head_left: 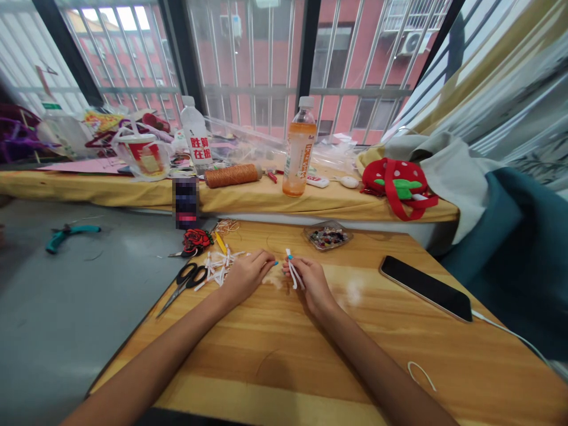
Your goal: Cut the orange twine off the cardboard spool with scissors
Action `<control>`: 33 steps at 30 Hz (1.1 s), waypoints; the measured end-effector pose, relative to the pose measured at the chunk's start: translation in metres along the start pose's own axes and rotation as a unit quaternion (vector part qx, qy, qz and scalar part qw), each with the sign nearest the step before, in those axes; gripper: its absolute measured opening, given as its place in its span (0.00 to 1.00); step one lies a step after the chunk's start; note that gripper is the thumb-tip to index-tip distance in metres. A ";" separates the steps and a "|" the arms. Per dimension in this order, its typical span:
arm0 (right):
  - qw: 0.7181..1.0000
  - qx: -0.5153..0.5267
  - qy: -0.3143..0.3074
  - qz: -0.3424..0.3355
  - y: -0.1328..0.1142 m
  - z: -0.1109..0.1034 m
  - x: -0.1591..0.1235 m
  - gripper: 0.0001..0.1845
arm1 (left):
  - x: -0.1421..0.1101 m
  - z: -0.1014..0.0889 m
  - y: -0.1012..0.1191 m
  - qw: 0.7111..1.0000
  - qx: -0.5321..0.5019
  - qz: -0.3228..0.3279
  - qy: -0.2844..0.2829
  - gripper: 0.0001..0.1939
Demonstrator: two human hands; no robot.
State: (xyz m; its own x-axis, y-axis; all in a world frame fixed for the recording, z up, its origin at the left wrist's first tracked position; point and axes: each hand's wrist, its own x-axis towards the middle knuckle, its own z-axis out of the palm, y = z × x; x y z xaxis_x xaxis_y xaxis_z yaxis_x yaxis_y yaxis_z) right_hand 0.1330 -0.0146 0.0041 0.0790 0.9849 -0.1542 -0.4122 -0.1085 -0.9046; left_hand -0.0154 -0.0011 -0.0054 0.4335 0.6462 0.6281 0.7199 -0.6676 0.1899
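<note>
My right hand (314, 283) pinches a small bundle of white strips (293, 276) between thumb and fingers, their ends hanging down over the table. Opposite it, a short gap away, my left hand (249, 273) has its thumb and fingertips pressed together; whatever they hold is too small to make out. Beside the left hand lies a loose pile of short white strips (216, 271). Black-handled scissors (181, 286) rest just left of that pile. A yellow tool or pencil-like piece (220, 243) lies behind it.
On the wooden table (266, 378) are a clear tray of beads (329, 235), a phone (426, 288) with a cable and a white cord loop (420, 376). A red rose patch (197, 240) and teal pliers (71, 235) are left. An orange drink bottle (300, 148) and thread spool (234, 175) occupy the ledge.
</note>
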 end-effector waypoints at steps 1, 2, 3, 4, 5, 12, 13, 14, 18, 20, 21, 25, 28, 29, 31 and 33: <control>1.000 0.002 0.001 0.000 0.000 0.000 0.000 0.05 | 0.000 0.001 0.001 1.000 -0.005 0.004 -0.004 0.09; 1.000 0.003 0.000 -0.001 0.000 0.000 0.000 0.06 | -0.001 0.001 0.002 1.000 -0.014 0.004 -0.007 0.08; 1.000 0.003 -0.001 0.000 0.001 0.000 0.000 0.06 | -0.001 0.002 0.002 1.000 -0.028 0.002 -0.010 0.08; 1.000 0.003 -0.002 -0.001 0.001 -0.001 0.000 0.06 | -0.001 0.003 0.003 0.999 -0.047 0.000 -0.012 0.07; 1.000 0.003 -0.003 -0.001 0.001 -0.001 0.000 0.05 | -0.002 0.004 0.003 0.998 -0.068 -0.001 -0.014 0.07; 1.000 0.010 -0.016 0.000 0.003 -0.002 0.002 0.04 | 0.002 0.002 0.003 0.978 -0.204 -0.030 -0.027 0.08; 1.000 0.010 -0.017 0.001 0.003 -0.002 0.002 0.04 | 0.003 0.001 0.004 0.975 -0.218 -0.033 -0.031 0.09; 1.000 0.010 -0.019 0.001 0.003 -0.003 0.002 0.04 | 0.003 0.000 0.004 0.972 -0.230 -0.034 -0.035 0.10; 1.000 0.010 -0.025 0.002 0.002 -0.002 0.002 0.04 | 0.004 0.000 0.004 0.968 -0.249 -0.026 -0.034 0.13; 1.000 0.007 -0.026 0.004 0.001 -0.002 0.001 0.03 | 0.005 0.000 0.004 0.969 -0.245 -0.019 -0.020 0.13; 1.000 0.005 -0.025 0.004 0.001 -0.001 0.001 0.03 | 0.005 0.000 0.003 0.969 -0.245 -0.014 -0.015 0.12; 1.000 -0.007 -0.024 0.004 0.000 0.000 0.000 0.03 | 0.005 0.000 0.004 0.964 -0.266 0.000 -0.024 0.13; 1.000 -0.016 -0.025 0.003 0.001 0.001 0.001 0.04 | 0.005 0.000 0.003 0.960 -0.279 -0.009 -0.033 0.13; 0.999 -0.018 -0.026 0.002 0.001 0.000 0.001 0.04 | 0.005 0.000 0.003 0.959 -0.281 -0.014 -0.034 0.14; 0.999 -0.021 -0.029 0.002 0.003 0.000 0.001 0.04 | 0.005 0.000 0.002 0.959 -0.280 -0.020 -0.034 0.14; 0.999 -0.022 -0.035 0.001 0.005 0.000 0.001 0.05 | 0.005 0.000 0.002 0.961 -0.273 -0.014 -0.033 0.15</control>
State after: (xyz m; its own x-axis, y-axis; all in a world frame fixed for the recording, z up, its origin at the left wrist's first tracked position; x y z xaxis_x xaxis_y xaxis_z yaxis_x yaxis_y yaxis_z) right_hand 0.1310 -0.0142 -0.0001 0.0136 0.9916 -0.1288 -0.3716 -0.1145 -0.9213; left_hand -0.0121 0.0010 -0.0019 0.4639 0.6773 0.5710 0.3487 -0.7321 0.5851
